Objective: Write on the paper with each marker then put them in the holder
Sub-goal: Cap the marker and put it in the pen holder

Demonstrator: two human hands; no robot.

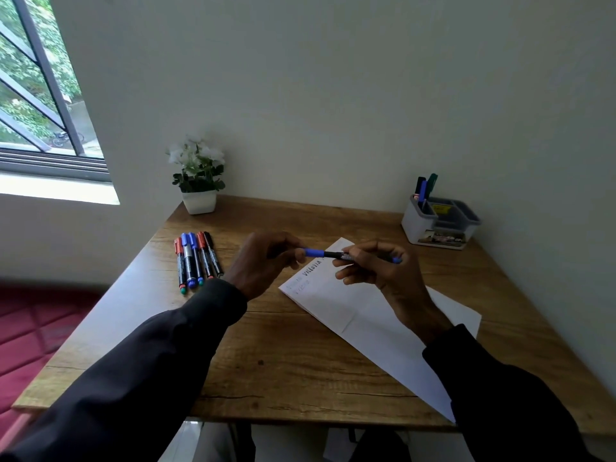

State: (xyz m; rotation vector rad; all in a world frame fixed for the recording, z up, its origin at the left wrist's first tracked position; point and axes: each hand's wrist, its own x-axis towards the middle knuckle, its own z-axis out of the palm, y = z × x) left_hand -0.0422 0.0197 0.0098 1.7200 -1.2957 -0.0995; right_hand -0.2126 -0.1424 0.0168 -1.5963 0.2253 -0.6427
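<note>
A blue marker (328, 254) lies level between both hands, above the far end of the white paper (376, 323). My left hand (266, 261) pinches its blue cap end. My right hand (376, 268) grips its black barrel, and the blue tail shows past the knuckles. The paper lies at an angle on the wooden table (283, 358) and carries a few lines of writing near its far corner. Several markers (196, 258), red, blue and black, lie side by side at the left. The grey-and-white holder (440, 225) at the back right has three markers standing in it.
A white pot with white flowers (199, 181) stands at the back left corner against the wall. A window is at the far left. A red quilted seat (30, 331) lies below the table's left edge.
</note>
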